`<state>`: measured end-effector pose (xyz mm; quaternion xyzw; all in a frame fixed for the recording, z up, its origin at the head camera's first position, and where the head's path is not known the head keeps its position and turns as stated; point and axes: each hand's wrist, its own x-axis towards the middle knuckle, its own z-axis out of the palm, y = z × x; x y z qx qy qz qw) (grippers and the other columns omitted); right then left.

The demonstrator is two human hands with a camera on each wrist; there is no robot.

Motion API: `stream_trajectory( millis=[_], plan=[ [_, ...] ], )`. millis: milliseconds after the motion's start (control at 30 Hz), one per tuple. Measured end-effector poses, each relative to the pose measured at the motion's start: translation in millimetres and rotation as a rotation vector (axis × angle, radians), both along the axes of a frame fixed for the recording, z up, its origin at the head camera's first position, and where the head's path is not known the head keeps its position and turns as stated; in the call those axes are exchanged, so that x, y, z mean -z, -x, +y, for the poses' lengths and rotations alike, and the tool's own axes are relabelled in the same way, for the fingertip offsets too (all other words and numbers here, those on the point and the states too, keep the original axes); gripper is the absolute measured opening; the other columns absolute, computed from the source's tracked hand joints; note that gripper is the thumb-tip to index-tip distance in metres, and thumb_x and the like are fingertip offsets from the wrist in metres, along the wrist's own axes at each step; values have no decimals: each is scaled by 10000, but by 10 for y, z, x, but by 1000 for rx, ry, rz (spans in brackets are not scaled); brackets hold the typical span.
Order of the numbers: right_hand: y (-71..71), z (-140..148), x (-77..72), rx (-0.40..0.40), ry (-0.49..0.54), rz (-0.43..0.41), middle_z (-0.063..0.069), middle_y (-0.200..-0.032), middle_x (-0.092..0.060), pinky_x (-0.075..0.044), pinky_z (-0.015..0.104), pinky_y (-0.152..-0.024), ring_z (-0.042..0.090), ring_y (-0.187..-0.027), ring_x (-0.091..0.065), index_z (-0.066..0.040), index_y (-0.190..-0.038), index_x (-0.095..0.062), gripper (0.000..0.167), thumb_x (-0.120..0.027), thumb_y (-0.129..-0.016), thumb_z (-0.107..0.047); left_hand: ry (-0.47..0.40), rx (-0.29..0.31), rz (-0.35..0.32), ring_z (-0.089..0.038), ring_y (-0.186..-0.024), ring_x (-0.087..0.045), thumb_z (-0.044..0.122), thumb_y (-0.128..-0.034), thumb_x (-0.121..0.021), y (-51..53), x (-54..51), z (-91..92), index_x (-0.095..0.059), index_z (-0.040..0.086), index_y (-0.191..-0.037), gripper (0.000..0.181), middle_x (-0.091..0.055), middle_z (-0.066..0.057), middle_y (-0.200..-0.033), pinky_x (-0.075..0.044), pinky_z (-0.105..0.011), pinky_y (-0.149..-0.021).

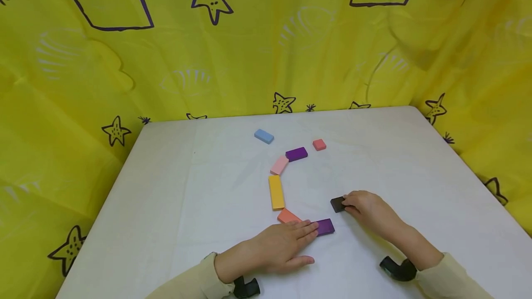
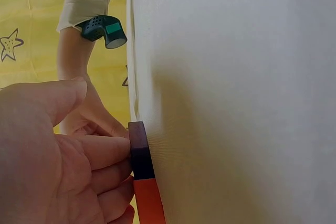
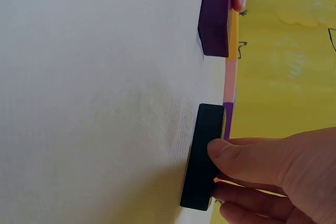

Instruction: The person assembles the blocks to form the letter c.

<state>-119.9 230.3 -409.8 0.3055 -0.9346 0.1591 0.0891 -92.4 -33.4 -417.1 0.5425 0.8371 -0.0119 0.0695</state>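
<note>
My right hand point(image 1: 371, 209) pinches a black block point(image 1: 337, 204) between thumb and fingers; in the right wrist view the thumb lies against the block's long face. My left hand point(image 1: 282, 246) lies flat, its extended fingertips resting on the near purple block point(image 1: 326, 227) and over part of an orange block point(image 1: 288, 216). These two sit end to end, touching, in the left wrist view. From the orange block a curved row runs away: a yellow block point(image 1: 276, 193), a pink block point(image 1: 279, 165) and a far purple block point(image 1: 296, 154). The black block is apart from the near purple one.
Beyond the row, a blue block point(image 1: 263, 136) and a small red block point(image 1: 319, 145) lie separately on the white tabletop point(image 1: 216, 174). A yellow patterned curtain point(image 1: 249, 59) hangs behind the table. Dark devices are strapped at both wrists.
</note>
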Motion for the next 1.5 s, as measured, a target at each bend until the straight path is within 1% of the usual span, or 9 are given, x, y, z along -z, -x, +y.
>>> stream_trajectory(
  millis=[300,600,867,1233,1500],
  plan=[
    [-91,-13,4,10,-3,-1,97,-852,-675,-522,384,-717,263,-812,-639,8,-816,-707,140,-752,-687,41,-6,2,12,-115,-1353,-191,500,-977,-202,6,18,8,-300,100,-1444,622,-244,-3,-1493,-151,-198,-1066],
    [-192,-34,14,10,-27,12,137,-883,-677,-519,395,-733,289,-840,-637,9,-823,-707,160,-763,-674,30,-3,-4,5,-112,-1353,-192,501,-977,-208,0,-1,2,-304,101,-1443,621,-250,0,-1491,-159,-198,-1064],
    [-256,-43,14,5,-15,3,115,-902,-678,-517,395,-744,281,-860,-635,-8,-816,-708,147,-763,-682,17,-3,3,12,-110,-1353,-191,496,-979,-200,0,8,2,-300,98,-1443,620,-249,-4,-1491,-154,-196,-1064],
    [-262,-16,40,-65,3,18,83,-902,-669,-520,389,-724,272,-853,-627,-25,-812,-718,158,-768,-670,23,-3,6,25,-121,-1348,-213,484,-983,-204,4,3,4,-309,91,-1439,611,-261,-13,-1486,-160,-204,-1066],
    [-224,16,54,-139,50,95,62,-877,-661,-525,367,-689,244,-815,-626,-49,-776,-705,203,-782,-619,55,-4,8,32,-128,-1348,-215,484,-982,-204,0,-1,4,-317,85,-1435,614,-261,-22,-1486,-165,-209,-1066]
  ],
)
